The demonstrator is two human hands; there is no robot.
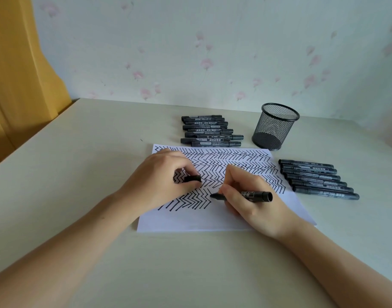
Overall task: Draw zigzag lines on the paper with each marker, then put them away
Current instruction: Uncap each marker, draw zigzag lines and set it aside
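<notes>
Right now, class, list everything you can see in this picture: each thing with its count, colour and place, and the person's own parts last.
Paper: one, white, mid-table, mostly covered in black zigzags.
Far markers: about nine, black, capped, in a row behind the paper.
Side markers: six, black, capped, in a row right of the paper.
Mesh cup: one, black, looks empty, behind the paper's right corner.
Table: one, cream.
Wall: pale, pink flower print.
Curtain: yellow, far left.
Marker: one, black, uncapped, tip on the paper.
Cap: one, black.
Left hand: pinches the cap.
Right hand: grips the marker.
</notes>
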